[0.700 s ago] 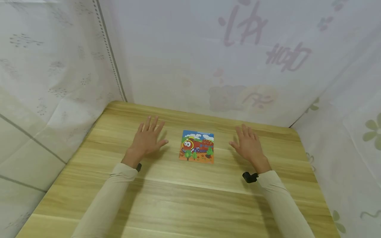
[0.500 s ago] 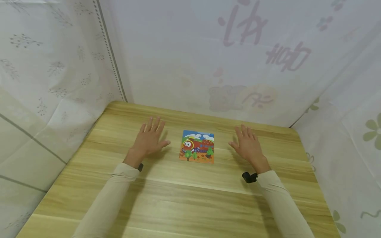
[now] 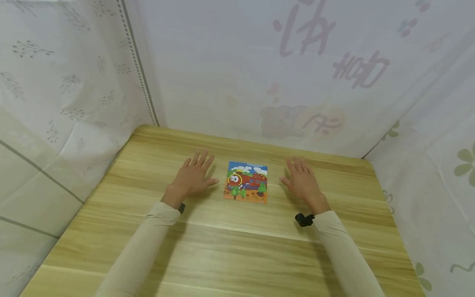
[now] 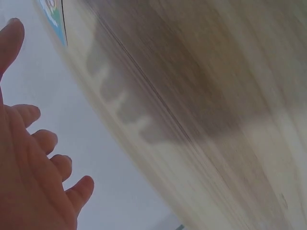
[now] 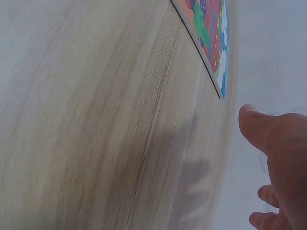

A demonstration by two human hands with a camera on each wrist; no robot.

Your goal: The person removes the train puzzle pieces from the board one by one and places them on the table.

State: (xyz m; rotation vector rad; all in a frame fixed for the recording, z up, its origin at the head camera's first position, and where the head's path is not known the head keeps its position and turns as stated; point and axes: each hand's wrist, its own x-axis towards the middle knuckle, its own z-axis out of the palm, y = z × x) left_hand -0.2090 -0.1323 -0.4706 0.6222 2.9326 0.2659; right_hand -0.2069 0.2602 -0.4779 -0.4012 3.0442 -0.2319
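Observation:
A square picture board (image 3: 245, 182) with a cartoon red train, trees and clouds lies flat on the wooden table. To its left my left hand (image 3: 192, 176) hovers palm down with fingers spread, the thumb pointing at the board. On the other side my right hand (image 3: 302, 181) is held the same way, its thumb toward the board's right edge. Neither hand holds anything. The left wrist view shows my left hand (image 4: 36, 167) above the table, its shadow on the wood. In the right wrist view the board (image 5: 208, 38) shows its thin edge beyond my right thumb.
The wood-grain table (image 3: 237, 255) stretches out below both forearms. A pale printed curtain (image 3: 222, 70) hangs behind its far edge, and more patterned cloth (image 3: 70, 107) closes in the left and right sides. A black camera (image 3: 304, 220) sits at my right wrist.
Both hands have moved inward toward the picture board, the left one to the right and the right one to the left. The board lies where it was.

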